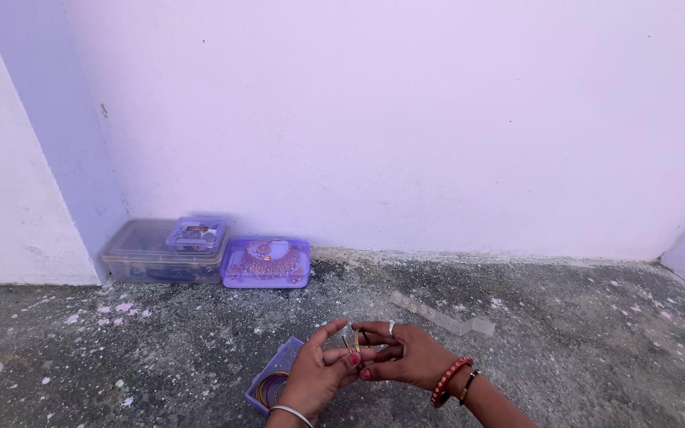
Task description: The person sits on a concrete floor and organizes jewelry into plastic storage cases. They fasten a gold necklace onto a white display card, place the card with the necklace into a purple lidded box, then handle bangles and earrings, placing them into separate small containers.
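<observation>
Rough grey floor [564, 349] below a pale wall: left hand [316, 376] and right hand [407, 354] met, fingers pinching thin gold bangles [353, 342] between them; open bangle box [273, 385] just left.

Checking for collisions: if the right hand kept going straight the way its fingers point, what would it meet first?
The right hand points leftward at the left hand, already touching around thin gold bangles; it meets those first.
</observation>
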